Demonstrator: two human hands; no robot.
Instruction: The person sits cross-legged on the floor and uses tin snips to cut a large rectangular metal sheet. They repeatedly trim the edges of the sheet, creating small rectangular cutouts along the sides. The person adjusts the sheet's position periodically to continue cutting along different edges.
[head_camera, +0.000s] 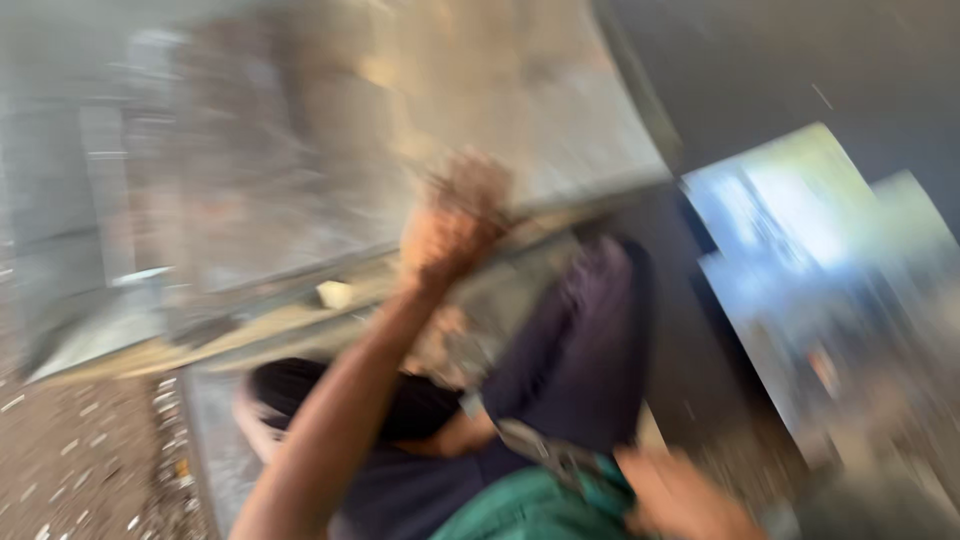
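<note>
We are viewing a heavily motion-blurred frame from the head camera, tilted steeply, so fine detail is not readable. Our left hand (455, 225) is raised at the end of an outstretched bare forearm and is appearing clenched, pressing against the lower edge of a large grey slab (330, 150) that is filling the upper left of the view; whether the grip is actually closing around that edge, we cannot tell through the blur. The slab is leaning at an angle, its mottled grey-brown face turned toward us, with a small pale block (335, 294) lying just below its lower edge. Our right hand (680, 500) is showing at the bottom edge, near a green cloth (530, 510) and a dark purple garment (580, 350); its grip state is not discernible. A second person's dark-haired head (290, 385) is sitting low beneath our left forearm. A speckled floor (70, 460) is occupying the lower left, and a bright blue-white panel (790, 220) is lying at the right.
</note>
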